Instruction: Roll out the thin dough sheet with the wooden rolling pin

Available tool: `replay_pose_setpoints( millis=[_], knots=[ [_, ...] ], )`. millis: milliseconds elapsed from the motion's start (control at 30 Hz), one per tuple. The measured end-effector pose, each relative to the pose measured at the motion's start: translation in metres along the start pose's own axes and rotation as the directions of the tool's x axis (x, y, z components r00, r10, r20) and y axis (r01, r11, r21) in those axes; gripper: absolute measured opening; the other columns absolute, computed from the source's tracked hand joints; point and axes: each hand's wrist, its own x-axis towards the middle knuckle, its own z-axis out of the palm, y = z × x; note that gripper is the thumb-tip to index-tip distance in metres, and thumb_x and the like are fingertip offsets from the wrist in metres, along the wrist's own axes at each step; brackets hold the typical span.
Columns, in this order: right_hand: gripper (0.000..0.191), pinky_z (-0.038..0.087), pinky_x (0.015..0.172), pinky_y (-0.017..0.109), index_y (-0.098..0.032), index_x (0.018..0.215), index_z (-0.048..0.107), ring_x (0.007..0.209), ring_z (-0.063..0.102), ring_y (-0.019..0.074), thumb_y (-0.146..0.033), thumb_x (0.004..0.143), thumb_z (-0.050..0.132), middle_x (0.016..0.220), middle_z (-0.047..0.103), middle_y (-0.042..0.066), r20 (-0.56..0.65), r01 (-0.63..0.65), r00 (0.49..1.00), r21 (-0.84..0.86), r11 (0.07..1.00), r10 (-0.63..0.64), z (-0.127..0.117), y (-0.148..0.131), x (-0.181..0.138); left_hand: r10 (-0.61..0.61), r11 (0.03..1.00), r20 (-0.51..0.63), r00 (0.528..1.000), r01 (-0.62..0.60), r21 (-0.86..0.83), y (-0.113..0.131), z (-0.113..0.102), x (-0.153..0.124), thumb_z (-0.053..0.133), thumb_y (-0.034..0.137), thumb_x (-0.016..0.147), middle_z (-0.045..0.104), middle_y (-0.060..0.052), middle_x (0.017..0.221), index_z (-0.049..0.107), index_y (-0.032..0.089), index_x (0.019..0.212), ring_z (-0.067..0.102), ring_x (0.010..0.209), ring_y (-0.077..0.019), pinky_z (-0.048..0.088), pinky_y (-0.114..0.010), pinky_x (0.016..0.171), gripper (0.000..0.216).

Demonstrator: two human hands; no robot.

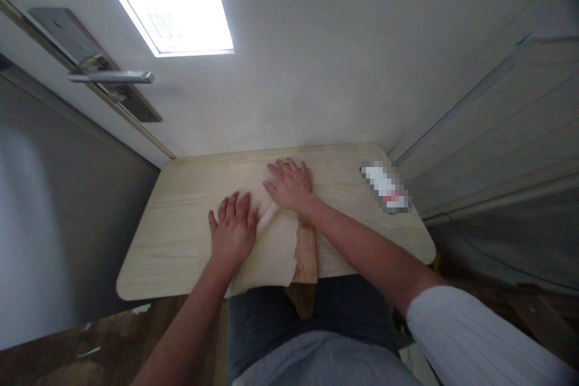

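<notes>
A cream-coloured sheet (270, 260), perhaps paper, cloth or thin leather, lies on the table with a ragged right edge. Pressed against its left part is my left hand (232, 230), fingers spread. My right hand (289, 186) rests palm down near the sheet's far right edge, fingers stretched out. Between the two hands runs a pale, narrow strip (268, 215), slanting; I cannot tell whether it is a fold or a separate rod. A brown wooden board (308, 253) shows beside and partly beneath the sheet's right edge, jutting towards my lap.
The light wooden table (167, 235) stands against a white door with a metal handle (111, 77) and a bright window pane (181, 0). A blurred-out, phone-like object (385, 187) lies at the table's right. A dark cable (479, 250) hangs along the right side.
</notes>
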Motion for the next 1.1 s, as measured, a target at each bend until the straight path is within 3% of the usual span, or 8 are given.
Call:
replay_pose_setpoints(
  millis=[200,400,567,700,867,1100],
  knots=[
    [0.049,0.014,0.115,0.061,-0.023,0.143,0.047,0.143,0.028,0.0316,-0.041,0.099,0.037,0.152,0.043,0.008,-0.006,0.013,1.000,-0.022,1.000,-0.013,-0.009,0.022,-0.042,0.103,0.994,0.003,0.995,-0.103,-0.029,0.035,0.003,-0.030,0.029,0.045,0.100,0.037,-0.008,0.157,0.038,0.025,0.149,0.030,0.145,-0.0296,0.018,-0.061,0.116,0.054],
    [0.045,0.014,0.114,0.062,-0.023,0.126,0.061,0.143,0.027,0.0341,-0.050,0.099,0.039,0.148,0.048,0.009,-0.078,-0.012,0.997,-0.021,1.000,0.010,-0.025,0.044,-0.104,0.185,0.978,-0.045,0.982,-0.189,-0.089,0.068,-0.003,-0.064,0.044,0.059,0.092,0.041,-0.011,0.154,0.043,0.022,0.146,0.030,0.145,-0.0322,0.010,-0.061,0.119,0.066],
    [0.045,0.015,0.116,0.059,-0.024,0.124,0.063,0.141,0.032,0.0317,-0.055,0.093,0.050,0.141,0.054,0.009,-0.093,0.098,0.991,0.051,0.994,-0.093,-0.029,0.058,-0.147,0.144,0.981,-0.045,0.989,-0.148,-0.123,0.084,-0.006,-0.079,0.054,0.065,0.083,0.042,-0.013,0.153,0.040,0.020,0.148,0.031,0.143,-0.0343,0.009,-0.063,0.118,0.080],
    [0.046,0.017,0.117,0.056,-0.025,0.122,0.064,0.140,0.035,0.0309,-0.055,0.088,0.059,0.138,0.057,0.008,-0.099,0.204,0.976,0.075,0.976,-0.196,-0.026,0.064,-0.161,0.127,0.977,-0.030,0.991,-0.130,-0.169,0.094,-0.006,-0.082,0.058,0.063,0.080,0.044,-0.013,0.152,0.039,0.020,0.148,0.033,0.143,-0.0343,0.010,-0.062,0.118,0.083],
    [0.032,0.016,0.117,0.055,-0.028,0.114,0.068,0.135,0.041,0.0285,-0.049,0.091,0.059,0.130,0.062,0.006,-0.083,0.246,0.967,0.056,0.968,-0.241,-0.029,0.069,-0.161,0.137,0.972,-0.005,0.991,-0.135,-0.194,0.094,-0.012,-0.085,0.063,0.051,0.078,0.042,-0.013,0.153,0.035,0.021,0.150,0.031,0.143,-0.0354,0.012,-0.063,0.118,0.083],
    [0.025,0.021,0.114,0.053,-0.026,0.103,0.070,0.128,0.047,0.0287,-0.045,0.089,0.063,0.127,0.064,0.008,-0.098,0.172,0.981,0.010,0.985,-0.170,-0.035,0.088,-0.165,0.132,0.980,0.039,0.990,-0.125,-0.157,0.058,-0.022,-0.100,0.066,0.035,0.074,0.035,-0.011,0.157,0.029,0.023,0.152,0.027,0.146,-0.0331,0.013,-0.061,0.119,0.087]
  ],
)
